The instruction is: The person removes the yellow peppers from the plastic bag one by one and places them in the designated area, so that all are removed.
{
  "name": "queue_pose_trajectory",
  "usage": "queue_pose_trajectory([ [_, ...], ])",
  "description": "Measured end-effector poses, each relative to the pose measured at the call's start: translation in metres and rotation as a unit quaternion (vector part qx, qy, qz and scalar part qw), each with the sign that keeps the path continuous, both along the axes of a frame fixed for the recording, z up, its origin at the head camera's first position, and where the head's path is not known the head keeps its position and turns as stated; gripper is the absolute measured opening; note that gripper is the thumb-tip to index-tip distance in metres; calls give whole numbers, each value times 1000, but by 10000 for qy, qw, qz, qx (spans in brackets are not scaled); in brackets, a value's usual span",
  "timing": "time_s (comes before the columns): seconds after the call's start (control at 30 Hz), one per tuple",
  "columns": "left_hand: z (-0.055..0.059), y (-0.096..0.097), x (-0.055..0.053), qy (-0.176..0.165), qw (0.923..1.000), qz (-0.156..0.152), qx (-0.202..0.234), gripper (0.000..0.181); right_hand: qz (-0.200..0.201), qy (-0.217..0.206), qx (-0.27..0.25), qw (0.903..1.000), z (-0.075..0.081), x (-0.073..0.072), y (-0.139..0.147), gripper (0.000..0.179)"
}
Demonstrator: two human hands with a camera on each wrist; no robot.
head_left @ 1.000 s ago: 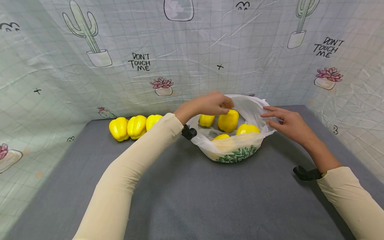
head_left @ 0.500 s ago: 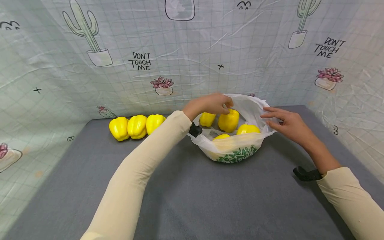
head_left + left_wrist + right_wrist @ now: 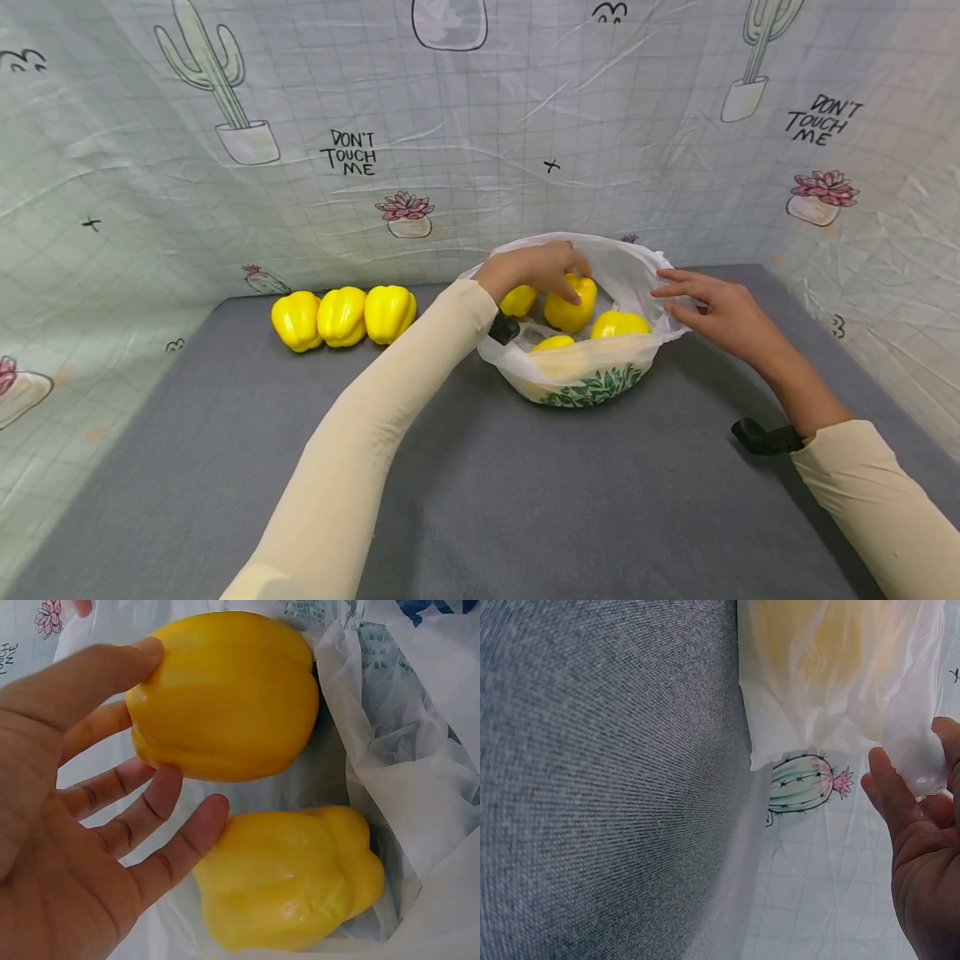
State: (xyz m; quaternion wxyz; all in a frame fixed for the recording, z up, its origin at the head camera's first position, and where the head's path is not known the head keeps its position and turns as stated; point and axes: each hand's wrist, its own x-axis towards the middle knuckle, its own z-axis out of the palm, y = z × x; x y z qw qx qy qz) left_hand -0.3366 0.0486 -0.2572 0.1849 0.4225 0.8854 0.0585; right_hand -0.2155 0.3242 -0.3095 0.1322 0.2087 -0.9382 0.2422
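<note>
While 3 glossy yellow bell peppers [image 3: 342, 317] stand in a row on the grey table [image 3: 600, 500], 4 more yellow peppers [image 3: 619, 323] show inside the white, green-printed plastic bag [image 3: 517, 367], so we judge the work roughly midway. Our left hand [image 3: 538, 265] spreads its fingers around 1 bagged pepper [image 3: 232, 697]; our right hand [image 3: 716, 310], fingers spread, touches the bag's rim.

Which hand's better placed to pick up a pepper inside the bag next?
Probably the left hand: its thumb touches one pepper inside the bag. The right hand is at the bag's edge, farther from that pepper.
</note>
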Motion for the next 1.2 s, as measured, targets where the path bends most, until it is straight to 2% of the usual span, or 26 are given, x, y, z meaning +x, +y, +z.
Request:
queue_pose_trajectory([
  [0.1, 2, -3, 0, -130, 9999, 12, 3, 51, 73, 19, -31, 10000, 1, 0, 0, 30],
  [0.27, 6, -12, 1, -676, 9976, 126, 72, 47, 9, -86, -88, 9999, 2, 2, 0, 30],
  [0.4, 10, -15, 2, -814, 9967, -11, 43, 49, -51, -74, -67, 9999, 2, 1, -1, 30],
  [0.47, 12, -16, 4, -1007, 9949, 40, 41, 46, -69, -37, -27, 10000, 2, 1, -2, 29],
  [0.53, 13, -15, 7, -1391, 9900, 186, 106, 41, -71, -22, 0, 10000, 1, 0, -2, 29],
  [0.63, 14, -15, 10, -2049, 9777, 417, 175, 38, -42, -12, -1, 10000, 1, 0, -2, 29],
  [0.73, 14, -13, 10, -2418, 9692, 461, 72, 43, 32, 31, -29, 10000, 1, 0, -1, 29],
  [0.87, 15, -14, 10, -2453, 9679, 381, -390, 74, 63, 87, -51, 9999, 1, 1, 1, 29],
  [0.93, 15, -14, 10, -2404, 9679, 369, -641, 85, 29, 75, -20, 10000, 1, 1, 2, 29],
  [1.03, 12, -15, 10, -2400, 9671, 430, -719, 86, -44, -37, -46, 10000, 1, 1, 2, 30],
  [1.1, 10, -17, 10, -2430, 9669, 480, -606, 82, -66, -89, -49, 9999, 0, 1, 2, 30],
  [1.2, 6, -21, 9, -2513, 9667, 394, -290, 80, -84, -142, -98, 9998, 0, 1, 2, 30],
])
